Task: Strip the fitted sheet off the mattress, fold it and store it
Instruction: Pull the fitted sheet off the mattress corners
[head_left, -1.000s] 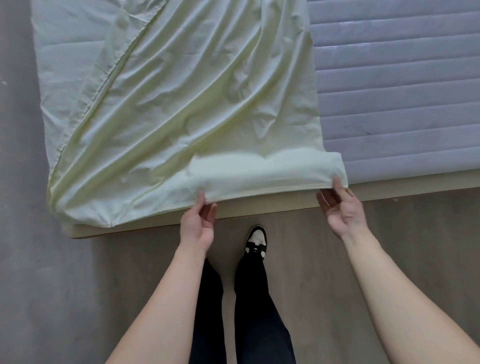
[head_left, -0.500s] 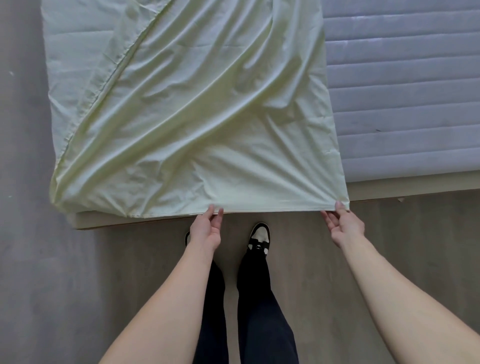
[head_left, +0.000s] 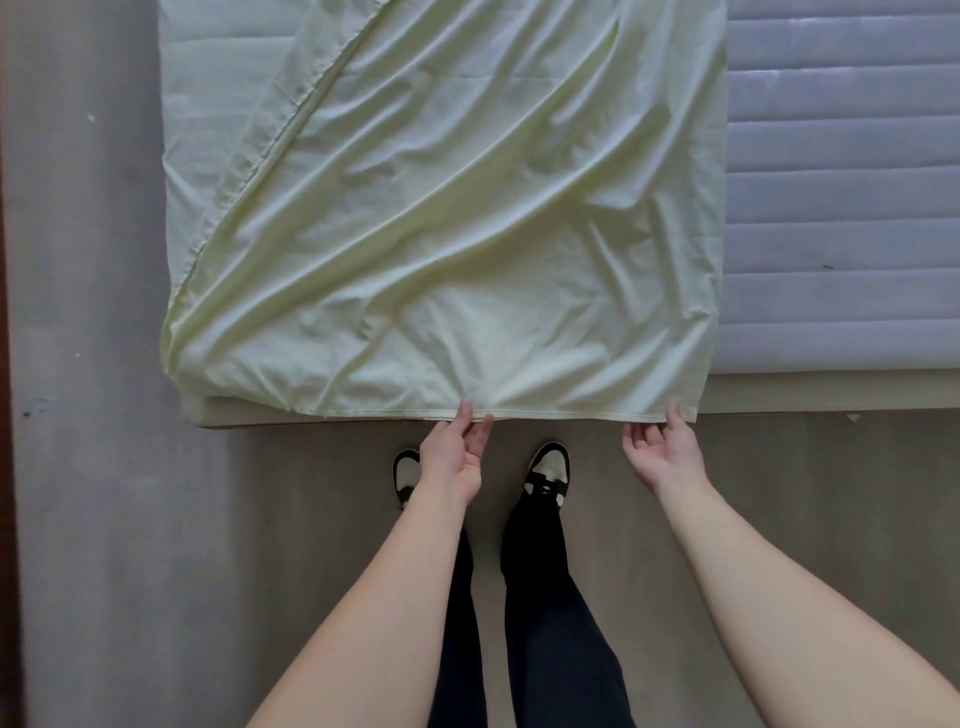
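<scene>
Left hand (head_left: 453, 453) and right hand (head_left: 661, 451), palms up, each pinch the fitted sheet (head_left: 467, 234) hem. Bare mattress (head_left: 841, 208) lies beyond the right hand; floor (head_left: 156, 519) opens beneath both.

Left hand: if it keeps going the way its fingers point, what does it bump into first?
The left hand points up at the sheet. Its fingertips already touch the hem, so it would likely push into the sheet first, with the mattress behind.

head cam, looking down, bed (head_left: 831, 395) edge close
</scene>
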